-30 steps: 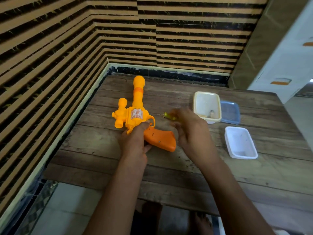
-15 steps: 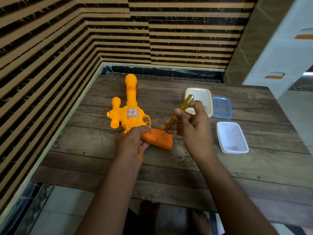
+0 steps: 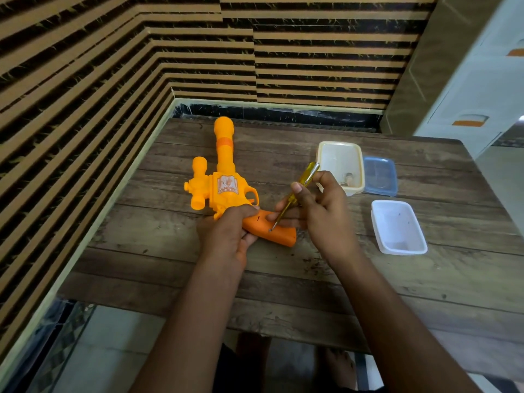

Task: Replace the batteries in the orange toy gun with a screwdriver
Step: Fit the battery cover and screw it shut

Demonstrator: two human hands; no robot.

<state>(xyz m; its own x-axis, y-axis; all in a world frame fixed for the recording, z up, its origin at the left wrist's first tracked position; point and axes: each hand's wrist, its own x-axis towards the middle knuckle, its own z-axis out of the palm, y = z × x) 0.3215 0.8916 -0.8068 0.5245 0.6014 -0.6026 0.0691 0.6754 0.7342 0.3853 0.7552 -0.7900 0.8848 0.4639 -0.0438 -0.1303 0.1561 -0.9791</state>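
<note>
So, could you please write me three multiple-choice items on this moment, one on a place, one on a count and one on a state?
1. Where does the tip of the screwdriver rest?
A. on the orange grip of the toy gun
B. on the barrel
C. on the blue lid

2. How many open tubs stand on the table?
A. one
B. two
C. four

3. What is the left hand doing?
A. lying flat
B. gripping the toy gun
C. holding a battery

Answers:
1 A, the right hand holds the tip against a screw in the orange grip.
2 B, there is a cream tub and a white tub.
3 B, its fingers curl round the toy gun where body meets grip.
</note>
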